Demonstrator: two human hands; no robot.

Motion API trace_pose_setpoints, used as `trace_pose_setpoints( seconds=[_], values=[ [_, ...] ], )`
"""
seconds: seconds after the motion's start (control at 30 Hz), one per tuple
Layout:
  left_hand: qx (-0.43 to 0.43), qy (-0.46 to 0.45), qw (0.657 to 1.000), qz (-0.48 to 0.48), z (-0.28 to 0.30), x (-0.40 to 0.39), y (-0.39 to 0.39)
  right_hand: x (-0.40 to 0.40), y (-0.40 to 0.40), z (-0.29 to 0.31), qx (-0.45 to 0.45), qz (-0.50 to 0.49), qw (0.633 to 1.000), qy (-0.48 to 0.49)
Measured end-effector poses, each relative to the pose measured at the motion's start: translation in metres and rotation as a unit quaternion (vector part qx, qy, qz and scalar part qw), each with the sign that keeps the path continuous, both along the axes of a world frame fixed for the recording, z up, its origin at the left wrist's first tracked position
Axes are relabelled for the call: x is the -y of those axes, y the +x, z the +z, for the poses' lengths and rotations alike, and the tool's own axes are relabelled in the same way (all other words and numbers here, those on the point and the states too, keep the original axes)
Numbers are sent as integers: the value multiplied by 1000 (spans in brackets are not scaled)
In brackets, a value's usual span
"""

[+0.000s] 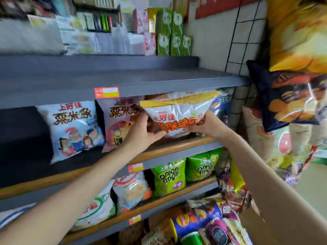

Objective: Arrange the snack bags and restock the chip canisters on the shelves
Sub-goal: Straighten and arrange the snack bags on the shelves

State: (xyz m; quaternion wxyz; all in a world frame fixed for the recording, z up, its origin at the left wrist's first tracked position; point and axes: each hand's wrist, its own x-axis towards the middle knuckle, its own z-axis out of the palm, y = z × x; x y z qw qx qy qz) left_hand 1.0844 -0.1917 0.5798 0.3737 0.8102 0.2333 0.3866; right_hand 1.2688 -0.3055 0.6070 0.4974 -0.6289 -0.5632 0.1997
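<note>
White plastic with a yellow top band and orange lettering, the snack bag (178,114) sits tilted at the right part of the middle shelf (169,147), held at its lower edge by both hands. The left hand (141,133) grasps the bag's lower left corner, thumb over the front and fingers curled behind. The right hand (206,125) pinches the lower right corner, fingers curled on the front of the film. The bag's top reaches up under the grey shelf board (123,82) above, which carries a red and yellow price tag (106,92) on its front lip.

Just left of the held bag, touching the left hand, stands a pink bag (120,121) with brown characters, and further left a pale blue bag (74,128) with cartoon figures leans back on the same shelf. A blue bag (222,105) shows behind the held one on the right.

On the shelf below stand two green onion rings bags (169,175), side by side, with a white and orange bag (131,190) to their left. Lower still, near the bottom right, lie chip canisters (200,218), blue and purple, on their sides among loose packets. Green boxes (169,32) are stacked on the far top shelf. Large chip bags (292,96) hang at the right on a wire grid (246,38).
</note>
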Motion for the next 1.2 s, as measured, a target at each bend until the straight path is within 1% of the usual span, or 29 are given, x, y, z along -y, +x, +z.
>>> trace_pose_setpoints(
  seconds=[0.1,0.23,0.33,0.4,0.43,0.5,0.53,0.6,0.7,0.8,0.9,0.97,1.03,1.1,1.2],
  values=[
    [-35,27,999,19,-4,-14,9,-13,9,-13,-34,-6,999,-14],
    [-90,57,993,43,0,-18,23,-27,29,-9,-62,16,997,-47],
    [-119,47,991,39,-7,-20,35,-29,37,-1,-83,42,991,-99],
    [-146,24,988,48,-12,-21,40,-29,37,-3,-99,35,983,-153],
    [-160,17,985,56,-13,-20,41,-30,37,-6,-126,24,979,-160],
    [-172,-4,983,60,-13,-23,43,-36,29,-9,-181,-2,975,-133],
    [-177,-21,982,61,-12,-27,43,-43,24,-9,-190,-26,975,-115],
    [-190,-50,978,73,-10,-33,45,-60,14,-7,-187,-88,974,-96],
    [-195,-71,973,98,-10,-40,52,-83,10,-11,-179,-154,970,-65],
    [-206,-62,967,139,-12,-40,58,-91,3,-18,-151,-200,968,-31],
    [-218,-36,963,154,-13,-33,55,-91,-1,-30,-115,-247,962,-21],
    [-220,-13,962,164,-18,-27,50,-88,-3,-36,-110,-267,957,-4],
    [-196,26,965,174,-27,-21,43,-81,-6,-40,-113,-288,951,9],
    [-136,57,973,180,-38,-14,36,-73,-12,-43,-92,-312,943,67],
    [-52,91,980,170,-52,-1,21,-60,-28,-46,17,-359,917,174]
  ],
)
